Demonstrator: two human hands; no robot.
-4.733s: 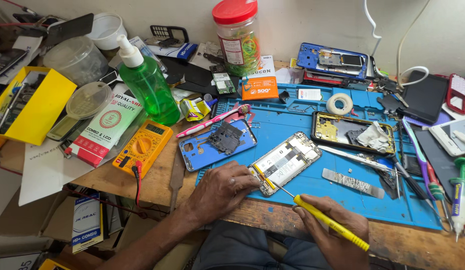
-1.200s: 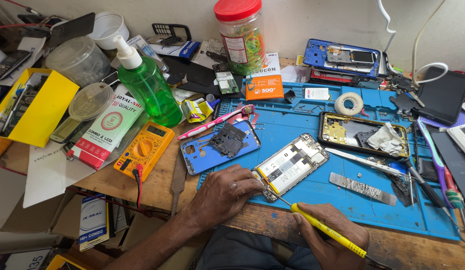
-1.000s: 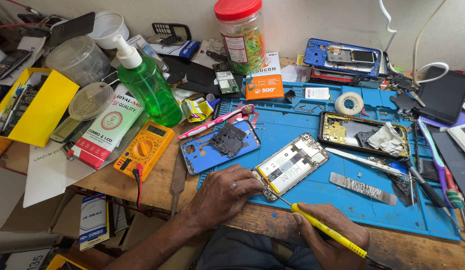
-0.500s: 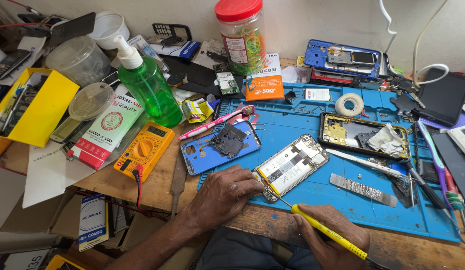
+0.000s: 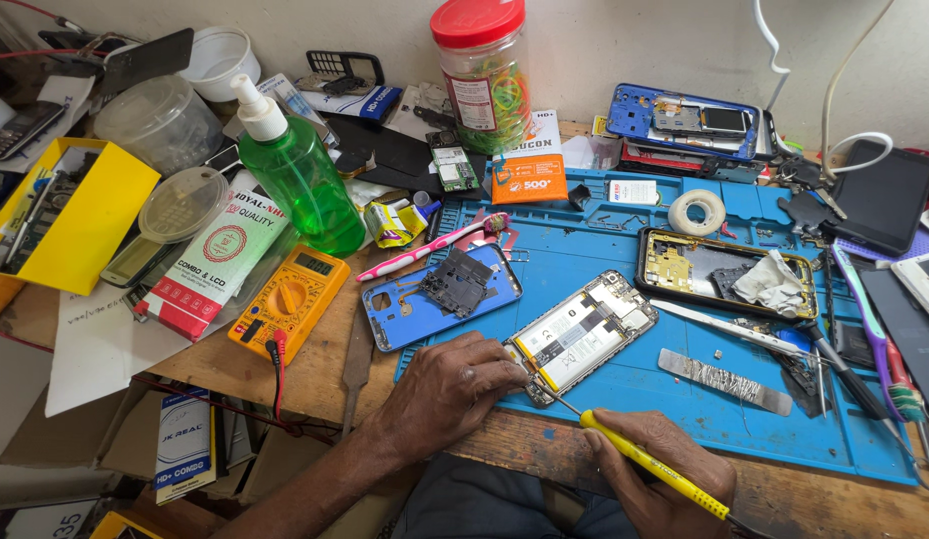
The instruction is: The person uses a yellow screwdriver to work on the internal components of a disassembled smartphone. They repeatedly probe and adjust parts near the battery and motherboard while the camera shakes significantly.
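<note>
- The left hand [image 5: 446, 391] lies palm down at the near edge of the blue rubber work mat [image 5: 624, 394], its fingertips pressed onto the near-left end of the opened smartphone with a white battery and silver frame [image 5: 581, 335]; the fingers are spread, clamped on nothing.
- The right hand [image 5: 664, 479] is closed around the yellow-handled screwdriver [image 5: 652, 464], whose thin metal tip reaches far-left to the phone's near end, beside the left fingertips.
- That phone lies tilted on the mat, near the middle of the bench.
- Just to its left is a blue plastic phone back cover with a dark board on it [image 5: 442, 294].
- To the right lies a gold-framed phone shell holding a crumpled white cloth [image 5: 726, 272].
- Left, on the bare wood, sit an orange multimeter [image 5: 290, 300] and a green pump bottle [image 5: 297, 175].
- At the far side stands a clear jar with a red lid [image 5: 482, 70].
</note>
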